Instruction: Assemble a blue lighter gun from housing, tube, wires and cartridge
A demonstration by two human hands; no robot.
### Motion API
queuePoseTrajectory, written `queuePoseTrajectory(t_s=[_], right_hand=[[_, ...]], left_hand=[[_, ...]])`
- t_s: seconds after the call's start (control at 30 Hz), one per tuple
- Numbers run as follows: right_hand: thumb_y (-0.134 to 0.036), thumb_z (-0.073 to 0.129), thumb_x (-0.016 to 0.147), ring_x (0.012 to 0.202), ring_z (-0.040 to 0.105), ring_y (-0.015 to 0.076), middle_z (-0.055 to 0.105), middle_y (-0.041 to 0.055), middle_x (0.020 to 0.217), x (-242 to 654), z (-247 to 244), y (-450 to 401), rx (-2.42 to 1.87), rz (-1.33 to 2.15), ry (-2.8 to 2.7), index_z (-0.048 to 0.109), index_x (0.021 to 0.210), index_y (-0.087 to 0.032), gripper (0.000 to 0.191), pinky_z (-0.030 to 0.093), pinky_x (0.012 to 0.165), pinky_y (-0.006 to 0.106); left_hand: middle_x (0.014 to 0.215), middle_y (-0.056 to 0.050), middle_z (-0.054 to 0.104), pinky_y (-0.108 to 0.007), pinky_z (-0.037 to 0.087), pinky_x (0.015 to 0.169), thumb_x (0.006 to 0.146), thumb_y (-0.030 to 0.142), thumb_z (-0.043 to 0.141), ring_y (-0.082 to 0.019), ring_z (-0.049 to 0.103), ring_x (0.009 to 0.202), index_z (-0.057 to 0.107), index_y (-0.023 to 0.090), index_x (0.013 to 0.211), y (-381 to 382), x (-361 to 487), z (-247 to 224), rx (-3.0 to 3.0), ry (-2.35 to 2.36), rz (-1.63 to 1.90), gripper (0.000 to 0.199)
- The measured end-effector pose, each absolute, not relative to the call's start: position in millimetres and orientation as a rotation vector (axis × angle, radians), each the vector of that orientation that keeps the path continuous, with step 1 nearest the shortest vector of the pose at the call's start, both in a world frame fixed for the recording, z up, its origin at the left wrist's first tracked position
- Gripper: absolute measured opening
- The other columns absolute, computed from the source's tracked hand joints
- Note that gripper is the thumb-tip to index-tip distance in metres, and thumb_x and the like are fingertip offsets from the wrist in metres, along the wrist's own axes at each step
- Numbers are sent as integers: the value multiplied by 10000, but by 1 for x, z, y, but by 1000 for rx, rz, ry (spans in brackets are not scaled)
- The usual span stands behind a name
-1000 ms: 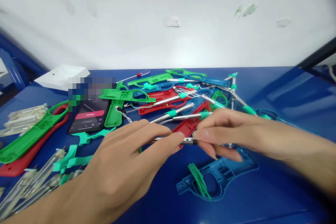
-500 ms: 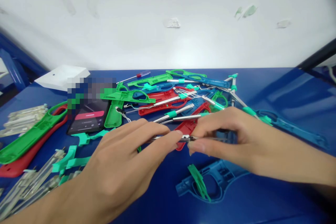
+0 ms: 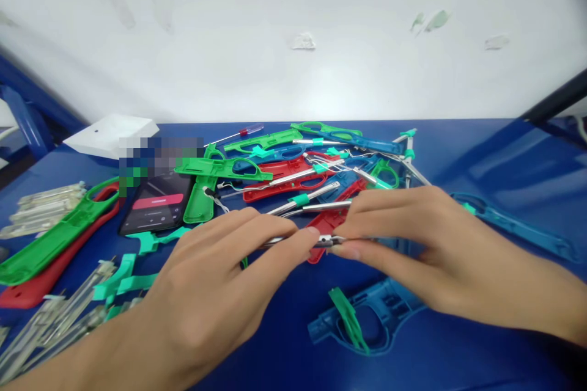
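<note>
Between my hands lies a thin silver metal rod (image 3: 324,241) with a small dark hole near its end. My left hand (image 3: 229,275) pinches the rod between thumb and fingers. At the rod's right end, my right hand (image 3: 403,244) has thumb and forefinger closed on what looks like a thin wire (image 3: 338,238), partly hidden by the fingertips. Just behind the fingertips is a red plastic shell (image 3: 328,220). Below my right hand rests a blue plastic shell (image 3: 389,317) with a green strip (image 3: 349,321) across its oval opening.
Green, red and blue shells with silver rods and white wires are heaped behind my hands. Left are a phone (image 3: 158,204), teal tape pieces (image 3: 123,275), clear parts (image 3: 48,204) and a white box (image 3: 110,134). A screwdriver (image 3: 250,129) lies at the back.
My right hand has shifted slightly, its fingers now flatter and closer over the rod's end. My left hand stays nearly still around the rod.
</note>
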State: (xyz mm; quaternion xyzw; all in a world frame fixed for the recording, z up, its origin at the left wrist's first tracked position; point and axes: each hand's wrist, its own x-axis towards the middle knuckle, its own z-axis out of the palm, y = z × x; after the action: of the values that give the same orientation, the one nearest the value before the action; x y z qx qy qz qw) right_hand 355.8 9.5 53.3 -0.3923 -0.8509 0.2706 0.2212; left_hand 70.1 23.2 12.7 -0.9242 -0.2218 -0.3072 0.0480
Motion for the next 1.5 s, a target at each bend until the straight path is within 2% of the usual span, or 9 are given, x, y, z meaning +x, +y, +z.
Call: queuePoseTrajectory(t_s=[0.13,0.3,0.4,0.53,0.7,0.93,1.2,1.33,1.5], right_hand=[[-567,712,1084,794,708,214,777,40,833,352,53,11,-1129,813,-2329,871,1051,-263,345,509,726,330],[-667,715,1042,771,671,212,723,28,769,350,51,12,-1179,1073,-2210,873,1004,-261,437,503,703,326],[-648,732,1039,747,641,195,697,14,745,355,51,11,-1224,1310,-2061,869,948,-259,423,484,684,313],[-513,796,1035,699,549,140,641,-29,725,358,52,12,-1231,1713,-1786,857,873,-264,302,439,659,266],[-413,835,1010,637,470,122,588,-30,677,355,50,14,-1061,2069,-1454,829,788,-210,301,425,629,252],[-366,843,1019,678,507,111,646,-31,732,354,46,14,-1089,1995,-1441,835,849,-206,233,430,640,216],[-476,829,1027,700,509,134,634,-32,737,353,49,5,-1268,1847,-1526,852,863,-242,287,466,695,245],[-492,828,1023,735,535,141,639,-31,755,353,49,4,-1285,1845,-1540,863,898,-265,262,457,683,242],[-453,819,1035,790,569,127,713,-43,871,354,49,2,-1304,1839,-1595,861,955,-310,169,478,721,217]], left_hand=[[1171,-8,775,-249,531,1045,1158,101,542,-135,704,1137,748,224,1289,22,70,15,-2828,-705,-908,274],[1179,13,812,-261,549,976,1175,122,516,-134,727,1051,770,261,1286,21,70,20,-2837,-713,-866,310],[1195,10,826,-276,578,947,1170,120,521,-141,747,1031,767,265,1287,20,71,25,-2827,-723,-873,309],[1195,-8,829,-289,615,874,1133,77,519,-159,772,1015,731,268,1313,16,71,29,-2851,-695,-840,337],[1207,-19,796,-304,602,915,1114,42,433,-163,736,1052,686,257,1370,15,68,27,-2878,-704,-870,418],[1235,-30,791,-331,609,978,1085,38,506,-189,727,1116,690,249,1456,21,65,25,-2883,-662,-749,465],[1172,-71,770,-340,600,1048,1101,90,473,-211,698,1161,643,190,1546,25,61,16,-2916,-594,-714,487],[1158,-62,772,-321,589,1028,1087,46,441,-196,690,1139,684,182,1483,23,64,17,-2886,-582,-777,484],[1081,-34,789,-310,586,1000,1079,22,426,-184,700,1095,724,203,1396,22,68,19,-2881,-590,-811,472]])
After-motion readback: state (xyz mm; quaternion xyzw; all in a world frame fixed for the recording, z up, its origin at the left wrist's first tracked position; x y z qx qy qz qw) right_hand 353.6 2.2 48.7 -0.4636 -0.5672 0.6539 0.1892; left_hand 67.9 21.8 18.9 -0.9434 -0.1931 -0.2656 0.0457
